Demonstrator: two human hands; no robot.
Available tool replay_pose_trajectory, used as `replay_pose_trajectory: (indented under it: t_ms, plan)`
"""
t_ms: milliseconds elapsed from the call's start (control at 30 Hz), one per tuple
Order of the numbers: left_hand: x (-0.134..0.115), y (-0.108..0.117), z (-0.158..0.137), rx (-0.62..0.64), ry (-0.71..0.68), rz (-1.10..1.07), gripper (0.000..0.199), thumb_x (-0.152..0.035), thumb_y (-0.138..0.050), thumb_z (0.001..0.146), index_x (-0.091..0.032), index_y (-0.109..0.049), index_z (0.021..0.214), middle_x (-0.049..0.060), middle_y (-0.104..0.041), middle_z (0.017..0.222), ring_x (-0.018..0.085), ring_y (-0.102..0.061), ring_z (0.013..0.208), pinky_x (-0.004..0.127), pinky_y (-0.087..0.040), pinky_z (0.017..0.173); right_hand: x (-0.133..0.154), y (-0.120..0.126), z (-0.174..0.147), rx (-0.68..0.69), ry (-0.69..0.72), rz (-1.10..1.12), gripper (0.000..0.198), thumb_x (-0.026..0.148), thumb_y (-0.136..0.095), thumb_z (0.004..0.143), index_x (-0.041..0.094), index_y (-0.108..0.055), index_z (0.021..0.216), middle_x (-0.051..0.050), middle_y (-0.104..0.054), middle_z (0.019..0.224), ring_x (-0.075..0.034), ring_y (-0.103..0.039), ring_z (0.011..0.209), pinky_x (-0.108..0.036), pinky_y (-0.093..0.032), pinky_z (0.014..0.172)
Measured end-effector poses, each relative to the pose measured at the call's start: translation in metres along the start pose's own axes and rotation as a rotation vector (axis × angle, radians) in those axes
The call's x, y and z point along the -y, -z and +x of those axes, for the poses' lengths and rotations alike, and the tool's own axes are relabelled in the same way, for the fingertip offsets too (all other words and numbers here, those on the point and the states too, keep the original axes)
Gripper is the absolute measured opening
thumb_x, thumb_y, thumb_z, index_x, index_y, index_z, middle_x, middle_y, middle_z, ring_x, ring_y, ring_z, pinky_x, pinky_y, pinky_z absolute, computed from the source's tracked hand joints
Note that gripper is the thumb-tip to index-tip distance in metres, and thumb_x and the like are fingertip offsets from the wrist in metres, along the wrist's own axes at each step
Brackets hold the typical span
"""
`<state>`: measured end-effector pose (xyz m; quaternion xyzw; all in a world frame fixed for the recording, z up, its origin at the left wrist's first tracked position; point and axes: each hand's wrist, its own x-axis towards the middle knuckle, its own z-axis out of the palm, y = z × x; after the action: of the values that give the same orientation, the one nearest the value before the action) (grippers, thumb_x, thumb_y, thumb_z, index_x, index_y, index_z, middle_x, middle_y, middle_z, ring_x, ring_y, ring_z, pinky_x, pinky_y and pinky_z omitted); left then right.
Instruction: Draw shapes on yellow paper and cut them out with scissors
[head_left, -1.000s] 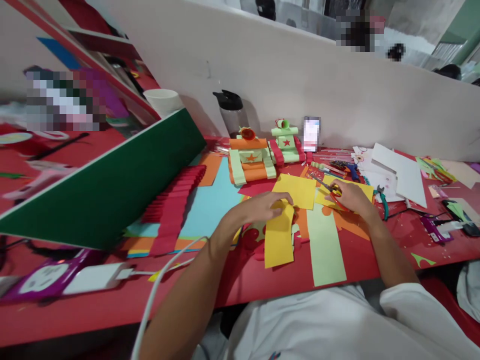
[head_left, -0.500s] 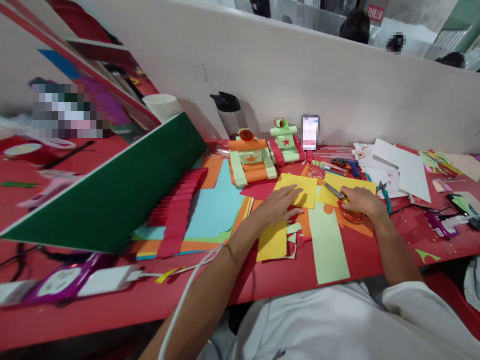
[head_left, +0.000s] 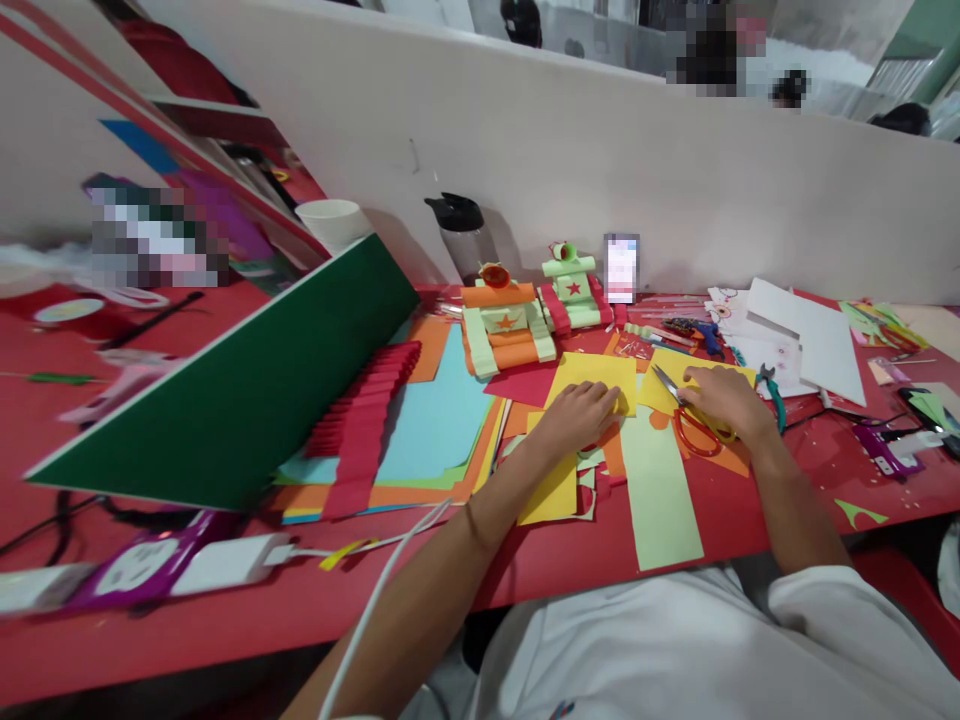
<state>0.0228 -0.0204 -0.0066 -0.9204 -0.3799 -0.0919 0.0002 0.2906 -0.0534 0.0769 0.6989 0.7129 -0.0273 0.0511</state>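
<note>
While a pale green strip (head_left: 664,500) lies nearest on the red table (head_left: 735,520), the left hand (head_left: 583,412) rests on one yellow sheet (head_left: 596,368), fingers bent; whether it grips, I cannot tell. The right hand (head_left: 724,398) lies over another yellow sheet (head_left: 670,363) beside scissors (head_left: 671,386), its hold unclear. Beyond stand two paper figures (head_left: 506,322), then a phone (head_left: 621,268) by the white partition (head_left: 697,200).

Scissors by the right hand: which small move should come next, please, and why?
Perhaps the right hand should slide the scissors aside: they lie partly across the yellow sheet under that hand, while the left hand is over another yellow sheet.
</note>
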Motion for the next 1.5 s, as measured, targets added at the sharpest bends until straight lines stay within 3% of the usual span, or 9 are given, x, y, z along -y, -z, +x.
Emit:
replay_pose_trajectory:
  t_ms: [167, 367, 467, 567, 700, 867, 1033, 1267, 1500]
  plan:
    - [-0.001, -0.002, 0.002, -0.072, 0.010, -0.137, 0.022, -0.011, -0.047, 0.099, -0.017, -0.068, 0.102, 0.016, -0.075, 0.103, 0.031, -0.071, 0.099, 0.041, -0.053, 0.086, 0.011, -0.001, 0.003, -0.071, 0.054, 0.059, 0.038, 0.042, -0.055, 0.107, 0.020, -0.069, 0.135, -0.015, -0.081, 0.114, -0.031, -0.074, 0.106, -0.033, -0.045, 0.081]
    - [0.006, 0.010, -0.006, -0.351, 0.162, -0.405, 0.015, -0.028, -0.044, 0.106, -0.023, -0.057, 0.104, 0.005, -0.069, 0.089, 0.020, -0.063, 0.075, 0.032, -0.048, 0.068, 0.012, -0.011, 0.016, -0.230, 0.159, 0.511, 0.051, 0.041, -0.064, 0.102, 0.021, -0.058, 0.149, -0.012, -0.077, 0.121, -0.026, -0.073, 0.105, -0.035, -0.054, 0.090]
    - [0.009, 0.023, -0.011, -0.609, 0.286, -0.796, 0.024, -0.047, -0.046, 0.109, -0.025, -0.052, 0.101, -0.005, -0.050, 0.070, 0.014, -0.048, 0.058, 0.025, -0.039, 0.056, 0.012, -0.020, 0.022, -0.282, 0.299, 0.907, 0.073, 0.047, -0.074, 0.093, 0.027, -0.048, 0.158, -0.014, -0.063, 0.151, -0.029, -0.065, 0.132, -0.040, -0.058, 0.098]
    - [0.012, 0.032, -0.011, -0.772, 0.388, -1.229, 0.036, -0.058, -0.067, 0.098, -0.026, -0.052, 0.095, -0.011, -0.030, 0.060, 0.010, -0.030, 0.048, 0.022, -0.024, 0.047, 0.017, -0.028, 0.026, -0.171, 0.403, 1.200, 0.077, 0.050, -0.080, 0.087, 0.028, -0.052, 0.155, -0.013, -0.062, 0.153, -0.031, -0.061, 0.140, -0.042, -0.059, 0.102]
    - [0.015, 0.031, -0.007, -0.726, 0.456, -1.388, 0.041, -0.057, -0.079, 0.088, -0.024, -0.056, 0.095, -0.011, -0.033, 0.059, 0.009, -0.028, 0.048, 0.021, -0.023, 0.046, 0.029, -0.038, 0.025, 0.058, 0.394, 1.408, 0.064, 0.048, -0.085, 0.084, 0.021, -0.068, 0.139, -0.011, -0.079, 0.123, -0.028, -0.076, 0.110, -0.039, -0.063, 0.092]
    - [0.016, 0.021, -0.003, -0.619, 0.500, -1.603, 0.041, -0.057, -0.080, 0.085, -0.024, -0.060, 0.098, -0.006, -0.055, 0.072, 0.010, -0.052, 0.057, 0.020, -0.042, 0.053, 0.034, -0.046, 0.029, 0.057, 0.275, 1.500, 0.046, 0.049, -0.086, 0.081, 0.017, -0.078, 0.112, -0.008, -0.082, 0.098, -0.024, -0.078, 0.084, -0.034, -0.063, 0.077]
    - [0.021, 0.020, -0.005, -0.552, 0.511, -1.676, 0.035, -0.048, -0.077, 0.087, -0.024, -0.065, 0.109, -0.001, -0.071, 0.094, 0.011, -0.066, 0.072, 0.024, -0.055, 0.070, 0.026, -0.048, 0.035, 0.006, 0.261, 1.505, 0.049, 0.050, -0.086, 0.081, 0.018, -0.077, 0.117, -0.008, -0.082, 0.095, -0.025, -0.078, 0.086, -0.034, -0.064, 0.074]
    - [0.024, 0.017, -0.004, -0.559, 0.457, -1.527, 0.050, -0.043, -0.084, 0.081, -0.023, -0.063, 0.121, -0.003, -0.072, 0.083, 0.013, -0.068, 0.078, 0.024, -0.054, 0.074, 0.023, -0.050, 0.037, 0.014, 0.283, 1.412, 0.050, 0.048, -0.083, 0.084, 0.015, -0.074, 0.120, -0.003, -0.075, 0.082, -0.015, -0.066, 0.064, -0.023, -0.052, 0.052]
    - [0.027, 0.012, -0.004, -0.536, 0.477, -1.370, 0.058, -0.045, -0.082, 0.081, -0.021, -0.063, 0.130, 0.001, -0.077, 0.086, 0.019, -0.073, 0.084, 0.030, -0.057, 0.076, 0.016, -0.056, 0.041, -0.006, 0.256, 1.357, 0.051, 0.041, -0.080, 0.086, 0.016, -0.069, 0.130, 0.002, -0.065, 0.078, -0.011, -0.058, 0.058, -0.021, -0.051, 0.051]
